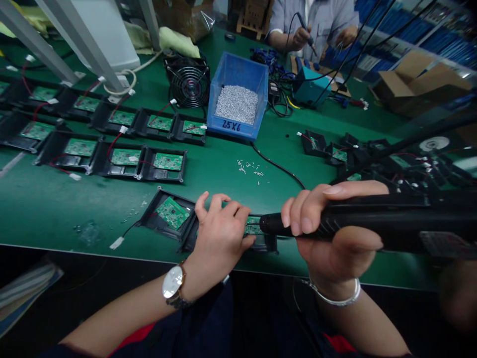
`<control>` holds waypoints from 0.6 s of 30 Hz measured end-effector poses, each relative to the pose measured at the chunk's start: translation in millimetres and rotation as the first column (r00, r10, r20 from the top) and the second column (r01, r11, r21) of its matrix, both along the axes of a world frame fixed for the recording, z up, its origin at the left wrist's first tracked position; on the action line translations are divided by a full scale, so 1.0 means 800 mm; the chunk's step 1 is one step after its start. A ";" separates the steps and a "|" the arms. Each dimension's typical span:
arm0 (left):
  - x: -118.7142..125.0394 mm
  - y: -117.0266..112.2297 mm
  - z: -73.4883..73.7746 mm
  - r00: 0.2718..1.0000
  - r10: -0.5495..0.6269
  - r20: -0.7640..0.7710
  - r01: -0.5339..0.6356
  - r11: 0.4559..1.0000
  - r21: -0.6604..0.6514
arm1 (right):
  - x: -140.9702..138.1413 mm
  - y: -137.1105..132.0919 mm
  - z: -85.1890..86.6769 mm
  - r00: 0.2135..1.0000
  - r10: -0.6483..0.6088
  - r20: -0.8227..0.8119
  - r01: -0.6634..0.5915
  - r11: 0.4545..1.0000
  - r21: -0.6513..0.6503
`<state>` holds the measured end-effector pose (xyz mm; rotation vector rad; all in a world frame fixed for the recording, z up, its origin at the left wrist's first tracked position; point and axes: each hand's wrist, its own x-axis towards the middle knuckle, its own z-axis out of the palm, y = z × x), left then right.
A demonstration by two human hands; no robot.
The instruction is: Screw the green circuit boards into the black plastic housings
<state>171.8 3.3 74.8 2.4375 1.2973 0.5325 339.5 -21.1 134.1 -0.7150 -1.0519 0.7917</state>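
Note:
My right hand (335, 228) is wrapped round a black electric screwdriver (395, 219), which lies almost level with its tip pointing left. That tip is over a green circuit board (254, 225) in a black plastic housing (271, 243) near the table's front edge. Curled over the same housing, my left hand (223, 226) grips it and hides much of it. Just left of that hand sits another black housing (152, 221) with a tilted circuit board (173, 213) inside. From it a cable with a white connector (117, 243) reaches out onto the table.
Loose screws (249, 168) lie before a blue bin (233, 130) full of screws. Rows of housings with boards (126, 156) stand at left, beside a black fan (190, 85). More housings (343, 153) are heaped right. Across the table a person (313, 25) holds a soldering iron (307, 32).

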 end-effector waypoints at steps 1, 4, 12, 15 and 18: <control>0.003 0.000 0.001 1.000 0.010 -0.003 -0.010 1.000 -0.010 | -0.001 0.000 -0.001 1.000 0.003 0.001 -0.003 1.000 -0.002; 0.009 0.000 0.000 1.000 0.025 -0.004 -0.026 1.000 -0.017 | -0.003 0.001 -0.002 1.000 0.017 0.005 -0.017 1.000 -0.013; 0.012 0.001 -0.011 1.000 0.020 0.020 -0.021 0.999 0.034 | -0.005 -0.004 -0.014 0.992 0.100 0.074 -0.100 0.995 -0.003; 0.012 0.001 -0.012 0.999 0.022 0.030 -0.022 0.999 0.033 | -0.007 -0.005 -0.023 0.987 0.131 0.090 -0.130 0.991 -0.018; 0.013 0.001 -0.012 0.999 0.021 0.026 -0.022 0.999 0.040 | -0.008 -0.004 -0.026 0.981 0.171 0.090 -0.170 0.985 -0.019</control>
